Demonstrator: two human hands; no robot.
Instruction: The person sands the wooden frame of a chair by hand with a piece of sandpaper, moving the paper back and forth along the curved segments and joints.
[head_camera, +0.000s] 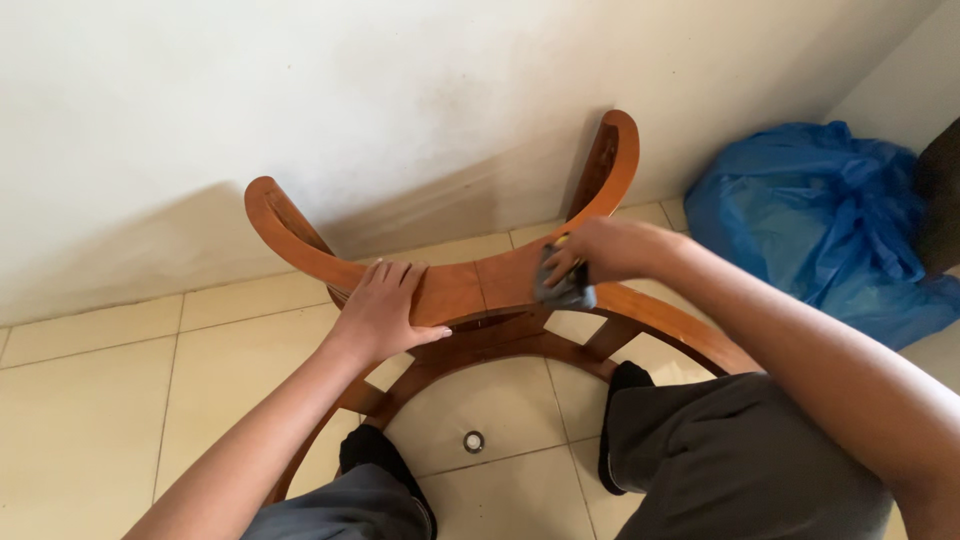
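A curved reddish-brown wooden frame (470, 290), like a crossed chair or table base, stands on the tiled floor between my knees. My left hand (385, 310) lies flat on the left of its central top piece, fingers spread. My right hand (595, 250) is closed on a small dark grey cloth or sanding pad (563, 288) pressed against the right side of that top piece. Two curved arms of the frame rise toward the wall.
A white wall runs close behind the frame. A crumpled blue plastic bag (820, 220) sits at the right by the corner. A small round metal ring (473, 441) lies on the cream floor tiles below the frame. My grey-trousered legs fill the bottom.
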